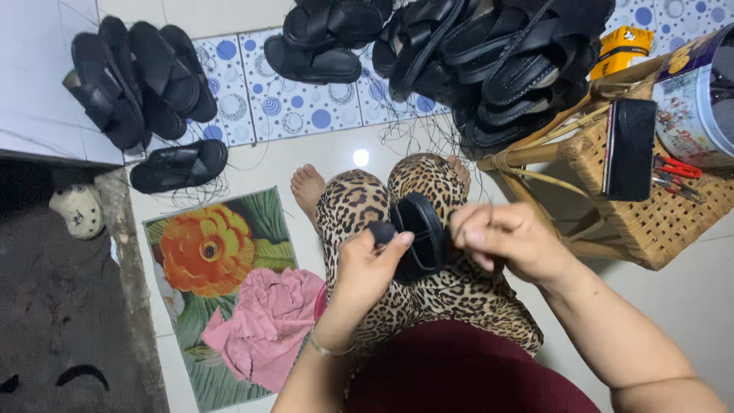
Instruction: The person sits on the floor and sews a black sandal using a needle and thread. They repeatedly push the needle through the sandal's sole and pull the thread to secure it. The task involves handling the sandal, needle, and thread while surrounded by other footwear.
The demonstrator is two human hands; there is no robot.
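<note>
Both the left hand [368,264] and right hand [506,239] have fingers clamped on a black sandal [419,233] over the person's lap.

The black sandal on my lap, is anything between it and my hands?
Nothing visible. The left hand and right hand both already grip the black sandal directly, held over the leopard-print lap.

The person wears leopard-print trousers [428,291], a dark maroon top [466,375] and a thin bracelet [330,350] on the left wrist; arms and feet are bare.
</note>
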